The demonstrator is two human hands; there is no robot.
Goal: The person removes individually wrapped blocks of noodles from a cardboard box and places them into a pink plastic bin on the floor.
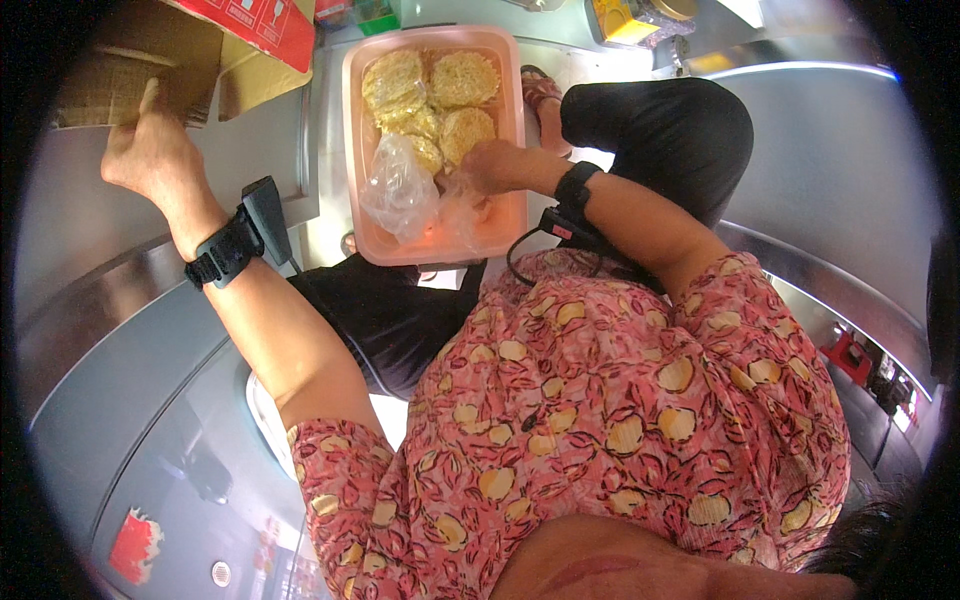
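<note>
A pink plastic tub (349,150) stands in front of me, holding several round cakes of dried noodles (465,77), some under clear wrap. My right hand (491,166) reaches over the tub's right side, its fingertips down at a thin clear plastic bag (463,214); whether they pinch it is hidden. Beside that lies a crumpled clear plastic bag (399,187), against the lower noodle cakes. Off to the left, my left hand (154,146) is at the lower edge of a cardboard box (139,75), index finger stretched along the cardboard; its other fingers are mostly hidden.
A red printed flap (262,26) of the box juts towards the tub. Behind the tub are a green container (375,16) and a jar with a gold lid (671,9). Metal panels (817,150) curve along both sides. My knees flank the tub.
</note>
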